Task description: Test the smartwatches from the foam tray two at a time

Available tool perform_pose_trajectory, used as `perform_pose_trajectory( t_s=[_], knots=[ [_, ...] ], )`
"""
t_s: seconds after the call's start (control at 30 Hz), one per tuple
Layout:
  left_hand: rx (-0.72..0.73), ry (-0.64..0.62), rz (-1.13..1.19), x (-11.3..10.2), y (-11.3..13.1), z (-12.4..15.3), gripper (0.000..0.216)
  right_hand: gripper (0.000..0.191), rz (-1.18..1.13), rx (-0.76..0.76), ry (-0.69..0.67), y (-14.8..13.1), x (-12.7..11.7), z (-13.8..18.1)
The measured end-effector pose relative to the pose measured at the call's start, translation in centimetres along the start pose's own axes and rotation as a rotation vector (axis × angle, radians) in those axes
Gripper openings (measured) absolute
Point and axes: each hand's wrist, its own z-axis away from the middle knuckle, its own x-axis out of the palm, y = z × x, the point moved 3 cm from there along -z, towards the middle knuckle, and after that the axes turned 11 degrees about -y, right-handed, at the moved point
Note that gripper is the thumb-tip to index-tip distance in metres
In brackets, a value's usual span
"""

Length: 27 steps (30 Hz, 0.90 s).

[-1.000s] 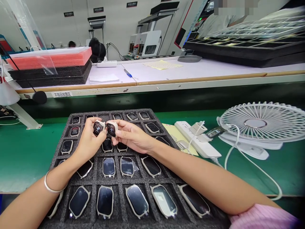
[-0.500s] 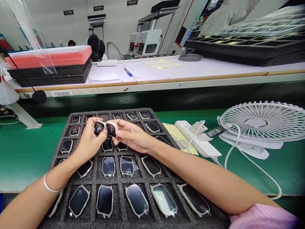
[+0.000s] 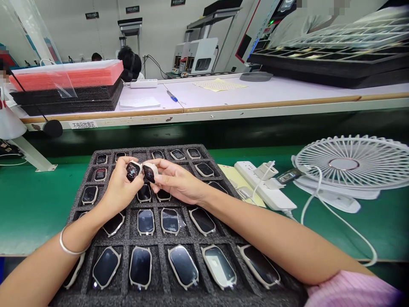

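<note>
Over the far part of the foam tray [image 3: 84,215], your left hand [image 3: 119,189] grips one watch [image 3: 132,170] and your right hand [image 3: 177,181] grips a second watch [image 3: 149,172], the two just beside each other, screens facing you. More watches fill the tray's pockets below. Right of the tray on the green bench [image 3: 32,204] lie a power strip [image 3: 265,192] and a white fan [image 3: 351,164].

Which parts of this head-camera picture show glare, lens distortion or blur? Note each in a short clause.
Head view: overhead light glares off the glossy watch screens in the near row of the foam tray; the wide lens bows the bench edge and stretches the fan; both hands, left hand and right hand, are sharp; blurred patches sit at the top right and far left.
</note>
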Motion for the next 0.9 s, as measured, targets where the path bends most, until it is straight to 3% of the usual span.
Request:
perform_pose_trajectory(
  t_s=[0.73, 0.9],
  knots=[
    [-0.020, -0.023, 0.017, -0.08, 0.02, -0.02, 0.032, 0.044, -0.021, 0.012, 0.019, 0.01, 0.02, 0.00],
    [-0.147, 0.007, 0.226, -0.13, -0.37, -0.20, 0.038, 0.047, -0.017, 0.033, 0.068, 0.10, -0.30, -0.04]
  ],
)
